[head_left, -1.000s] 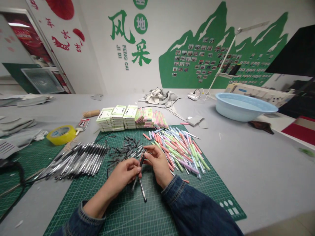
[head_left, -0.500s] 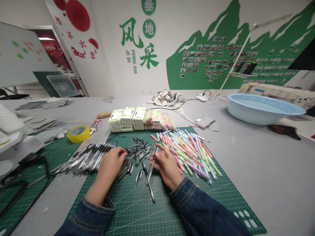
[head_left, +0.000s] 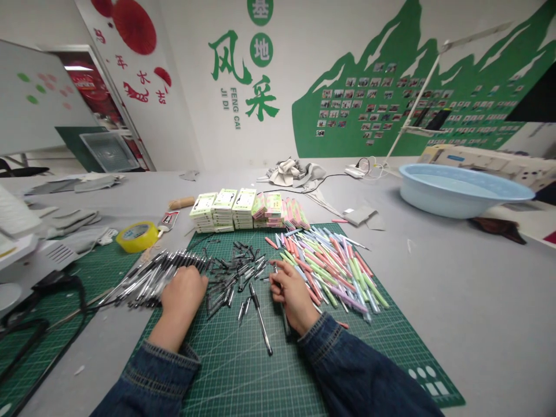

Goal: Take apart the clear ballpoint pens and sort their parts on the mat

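Observation:
My left hand [head_left: 183,292] rests knuckles-up on the right end of a pile of black-and-clear pens [head_left: 143,278], and its fingertips are hidden. My right hand [head_left: 290,291] is curled around a thin pen that runs back under the palm. It sits between a heap of small black pen parts [head_left: 234,269] and a spread of pastel pen barrels [head_left: 334,266]. One assembled pen [head_left: 260,315] lies loose on the green cutting mat [head_left: 243,370] between my hands.
Stacked pen boxes [head_left: 226,208] line the mat's far edge. A yellow tape roll [head_left: 136,236] and a white machine [head_left: 26,255] with black cables are at the left. A pale blue basin [head_left: 464,191] stands at the right, with crumpled cloth [head_left: 295,171] at the back.
My hands have parted. The left hand has moved left onto the black pen pile. The right hand has lowered its pen toward the mat. Another pen now lies on the mat.

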### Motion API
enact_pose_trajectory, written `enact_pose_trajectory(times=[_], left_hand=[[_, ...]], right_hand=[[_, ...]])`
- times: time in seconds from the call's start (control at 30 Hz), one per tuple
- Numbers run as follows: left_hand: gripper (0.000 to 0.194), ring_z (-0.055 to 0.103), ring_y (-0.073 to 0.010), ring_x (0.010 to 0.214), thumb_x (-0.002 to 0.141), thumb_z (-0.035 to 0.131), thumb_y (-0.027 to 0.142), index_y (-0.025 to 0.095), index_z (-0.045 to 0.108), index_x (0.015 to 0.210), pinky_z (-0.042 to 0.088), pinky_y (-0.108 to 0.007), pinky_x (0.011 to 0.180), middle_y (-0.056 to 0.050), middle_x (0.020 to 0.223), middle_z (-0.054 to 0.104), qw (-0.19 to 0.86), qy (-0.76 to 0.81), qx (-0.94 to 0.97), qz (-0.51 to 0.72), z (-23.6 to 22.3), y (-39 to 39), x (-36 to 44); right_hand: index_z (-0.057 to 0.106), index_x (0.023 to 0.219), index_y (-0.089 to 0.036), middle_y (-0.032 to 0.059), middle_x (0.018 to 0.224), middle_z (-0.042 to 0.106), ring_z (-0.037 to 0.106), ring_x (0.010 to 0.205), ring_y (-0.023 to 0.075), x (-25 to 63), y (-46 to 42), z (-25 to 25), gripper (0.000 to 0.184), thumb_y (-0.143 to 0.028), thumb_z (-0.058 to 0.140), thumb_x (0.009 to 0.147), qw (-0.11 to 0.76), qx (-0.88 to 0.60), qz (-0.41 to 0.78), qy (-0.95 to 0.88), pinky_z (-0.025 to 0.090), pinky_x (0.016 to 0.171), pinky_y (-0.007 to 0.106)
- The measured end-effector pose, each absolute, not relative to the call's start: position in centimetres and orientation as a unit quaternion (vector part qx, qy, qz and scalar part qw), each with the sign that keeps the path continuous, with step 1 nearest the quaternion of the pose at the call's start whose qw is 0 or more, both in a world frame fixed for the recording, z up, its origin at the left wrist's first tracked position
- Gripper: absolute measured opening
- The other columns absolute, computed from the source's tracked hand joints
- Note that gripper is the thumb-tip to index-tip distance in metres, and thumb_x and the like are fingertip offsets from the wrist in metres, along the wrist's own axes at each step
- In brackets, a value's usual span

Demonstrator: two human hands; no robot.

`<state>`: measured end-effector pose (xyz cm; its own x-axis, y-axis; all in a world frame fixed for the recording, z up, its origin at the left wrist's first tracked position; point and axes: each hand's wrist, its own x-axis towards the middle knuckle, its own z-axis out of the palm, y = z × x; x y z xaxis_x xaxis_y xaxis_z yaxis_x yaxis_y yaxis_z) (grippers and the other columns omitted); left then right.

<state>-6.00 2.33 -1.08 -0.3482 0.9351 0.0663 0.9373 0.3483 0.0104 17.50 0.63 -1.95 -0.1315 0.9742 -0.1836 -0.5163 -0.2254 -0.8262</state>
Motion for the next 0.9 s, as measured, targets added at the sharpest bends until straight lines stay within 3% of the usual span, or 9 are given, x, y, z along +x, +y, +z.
enact_pose_trajectory(times=[0.1, 0.2, 0.3, 0.4, 0.5, 0.6, 0.73, 0.9], left_hand=[[0.033, 0.063, -0.0287, 0.086, 0.081, 0.041, 0.038, 0.017, 0.066, 0.083, 0.044, -0.034, 0.067, -0.014, 0.094, 0.068, 0.013, -0.811, -0.579, -0.081, -0.8, 2.4, -6.2], [0.027, 0.063, -0.0245, 0.081, 0.078, 0.047, 0.041, 0.020, 0.064, 0.078, 0.043, -0.031, 0.068, -0.008, 0.085, 0.070, -0.046, -0.791, -0.590, -0.156, -0.4, 2.5, -5.7], [0.025, 0.063, -0.0206, 0.075, 0.075, 0.051, 0.042, 0.021, 0.064, 0.076, 0.042, -0.027, 0.066, -0.003, 0.077, 0.070, -0.141, -0.766, -0.591, -0.208, 0.1, 2.4, -4.7], [0.026, 0.063, -0.0195, 0.071, 0.073, 0.053, 0.043, 0.020, 0.064, 0.074, 0.041, -0.026, 0.063, -0.002, 0.073, 0.070, -0.191, -0.748, -0.595, -0.224, 0.4, 2.1, -3.8], [0.026, 0.062, -0.0190, 0.069, 0.072, 0.054, 0.044, 0.020, 0.064, 0.073, 0.040, -0.026, 0.062, -0.001, 0.071, 0.069, -0.201, -0.741, -0.598, -0.230, 0.5, 1.8, -3.4], [0.026, 0.062, -0.0189, 0.069, 0.072, 0.054, 0.044, 0.019, 0.064, 0.073, 0.039, -0.026, 0.061, -0.002, 0.071, 0.069, -0.200, -0.739, -0.598, -0.235, 0.4, 1.8, -3.5], [0.026, 0.060, -0.0187, 0.067, 0.071, 0.055, 0.044, 0.019, 0.063, 0.073, 0.038, -0.025, 0.060, -0.002, 0.070, 0.068, -0.211, -0.731, -0.601, -0.247, 0.2, 1.9, -3.5], [0.026, 0.057, -0.0171, 0.063, 0.072, 0.057, 0.045, 0.019, 0.062, 0.072, 0.038, -0.025, 0.058, 0.000, 0.065, 0.063, -0.278, -0.676, -0.618, -0.290, -0.4, 1.6, -2.7]], right_hand=[[0.052, 0.093, -0.019, -0.0096, 0.055, 0.041, 0.030, 0.041, 0.0038, 17.4, 0.6, -2.2, 0.030, -0.020, 0.060, 0.064, 0.528, -0.380, 0.687, -0.323, 0.014, 0.038, 0.015], [0.052, 0.095, -0.019, -0.0060, 0.063, 0.049, 0.039, 0.046, 0.0059, 17.2, 0.9, -2.9, 0.031, -0.020, 0.058, 0.065, 0.532, -0.400, 0.659, -0.351, 0.023, 0.039, 0.015], [0.050, 0.109, -0.020, -0.0017, 0.076, 0.053, 0.049, 0.055, 0.0104, 17.0, 1.2, -3.7, 0.042, -0.017, 0.055, 0.067, 0.530, -0.441, 0.600, -0.405, 0.039, 0.046, 0.022], [0.044, 0.125, -0.025, 0.0020, 0.089, 0.055, 0.055, 0.063, 0.0149, 17.1, 0.8, -3.8, 0.058, -0.012, 0.051, 0.069, 0.494, -0.490, 0.496, -0.519, 0.047, 0.056, 0.029], [0.049, 0.124, -0.028, 0.0052, 0.101, 0.057, 0.057, 0.087, 0.0202, 17.2, -0.3, -3.1, 0.057, -0.007, 0.051, 0.071, 0.429, -0.505, 0.307, -0.683, 0.045, 0.076, 0.034], [0.054, 0.118, -0.026, 0.0065, 0.101, 0.059, 0.058, 0.089, 0.0213, 16.9, -1.4, -2.3, 0.045, -0.008, 0.048, 0.078, 0.313, -0.532, 0.201, -0.761, 0.043, 0.075, 0.032], [0.055, 0.112, -0.024, 0.0060, 0.097, 0.063, 0.059, 0.089, 0.0220, 16.5, -2.1, -2.0, 0.032, -0.016, 0.052, 0.081, 0.231, -0.552, 0.162, -0.785, 0.041, 0.072, 0.029], [0.058, 0.108, -0.021, 0.0064, 0.098, 0.064, 0.059, 0.089, 0.0208, 16.6, -1.6, -2.3, 0.026, -0.020, 0.054, 0.082, 0.274, -0.557, 0.201, -0.758, 0.041, 0.076, 0.029]])
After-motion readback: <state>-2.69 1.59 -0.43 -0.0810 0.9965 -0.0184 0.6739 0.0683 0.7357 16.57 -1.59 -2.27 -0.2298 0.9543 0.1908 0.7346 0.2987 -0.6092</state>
